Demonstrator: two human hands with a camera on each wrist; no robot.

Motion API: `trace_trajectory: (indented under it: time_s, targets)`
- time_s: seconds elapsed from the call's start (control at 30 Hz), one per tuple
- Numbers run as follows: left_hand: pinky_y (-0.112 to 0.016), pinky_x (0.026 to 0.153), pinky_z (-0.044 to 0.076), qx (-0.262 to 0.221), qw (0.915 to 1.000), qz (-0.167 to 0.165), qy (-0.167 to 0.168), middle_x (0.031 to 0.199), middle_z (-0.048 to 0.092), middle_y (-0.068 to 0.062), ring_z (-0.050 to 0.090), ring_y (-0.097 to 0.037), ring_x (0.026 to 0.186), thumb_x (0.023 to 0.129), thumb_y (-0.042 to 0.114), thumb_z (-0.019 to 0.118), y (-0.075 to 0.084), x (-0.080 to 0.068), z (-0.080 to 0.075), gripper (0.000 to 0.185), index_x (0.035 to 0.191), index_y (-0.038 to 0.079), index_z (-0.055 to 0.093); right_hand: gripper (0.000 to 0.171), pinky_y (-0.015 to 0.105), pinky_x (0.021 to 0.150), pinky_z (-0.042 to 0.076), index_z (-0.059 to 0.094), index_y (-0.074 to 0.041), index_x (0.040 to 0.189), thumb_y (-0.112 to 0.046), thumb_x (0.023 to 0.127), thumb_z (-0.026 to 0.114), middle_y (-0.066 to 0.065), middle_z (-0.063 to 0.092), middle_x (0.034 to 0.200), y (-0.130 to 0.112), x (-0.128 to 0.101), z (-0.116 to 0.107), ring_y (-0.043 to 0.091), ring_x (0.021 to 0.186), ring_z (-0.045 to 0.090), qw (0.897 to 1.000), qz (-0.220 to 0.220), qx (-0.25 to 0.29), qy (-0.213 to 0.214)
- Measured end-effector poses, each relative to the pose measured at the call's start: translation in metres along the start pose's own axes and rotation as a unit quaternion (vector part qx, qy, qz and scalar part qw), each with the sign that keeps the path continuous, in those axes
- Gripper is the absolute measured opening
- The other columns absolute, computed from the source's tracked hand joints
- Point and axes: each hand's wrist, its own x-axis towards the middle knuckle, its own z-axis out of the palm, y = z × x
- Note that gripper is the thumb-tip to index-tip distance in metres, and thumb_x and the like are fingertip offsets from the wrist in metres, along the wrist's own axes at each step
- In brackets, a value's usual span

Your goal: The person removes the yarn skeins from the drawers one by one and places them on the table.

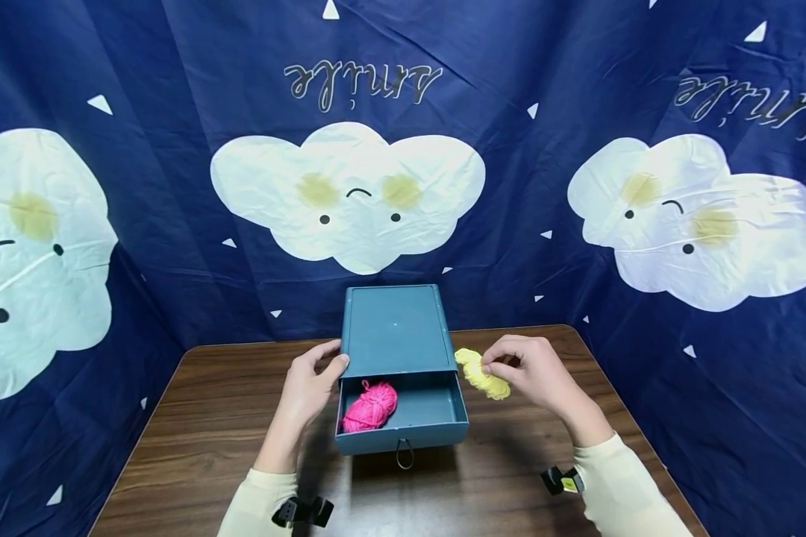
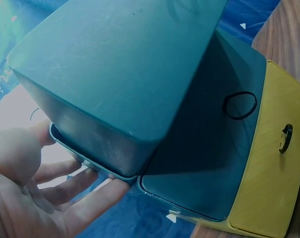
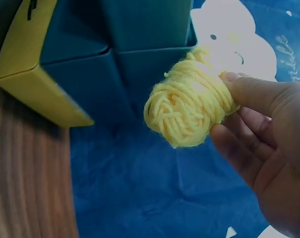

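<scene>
Head view fwd/down; wrist views closer, prob. tilted; all incl. drawer unit.

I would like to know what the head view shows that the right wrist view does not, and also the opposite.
Only the head view shows the pink yarn inside the open drawer and the left hand touching the box's left side. Only the right wrist view shows a yellow panel on the box. Both share the right hand pinching the yellow yarn, the blue box, the wooden table and the blue cloth with white clouds.
</scene>
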Motion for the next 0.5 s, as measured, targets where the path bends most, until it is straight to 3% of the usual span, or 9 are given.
trace_trajectory:
  time_s: [0.33,0.5]
  targets:
    - [-0.044,0.072,0.065,-0.010,0.9999,-0.003,0.002,0.136,0.062,-0.020,0.067,-0.028,0.108,0.103,0.025,0.064,0.000,-0.001,0.001,0.043,0.143,0.009,0.059,0.012,0.023,0.062,0.057,0.078,-0.016,0.086,-0.006,0.083,0.084,-0.007,0.074,0.085,0.031,-0.007,0.013,0.004,0.073,0.063,0.999,0.052,-0.008,-0.007]
    - [-0.042,0.071,0.065,-0.016,0.9999,-0.004,0.003,0.134,0.063,-0.021,0.068,-0.026,0.105,0.103,0.024,0.064,-0.001,-0.001,0.001,0.043,0.143,0.009,0.060,0.013,0.022,0.063,0.057,0.077,-0.016,0.084,-0.007,0.082,0.085,-0.007,0.073,0.083,0.051,-0.011,0.025,0.004,0.074,0.064,0.998,0.057,-0.021,-0.007]
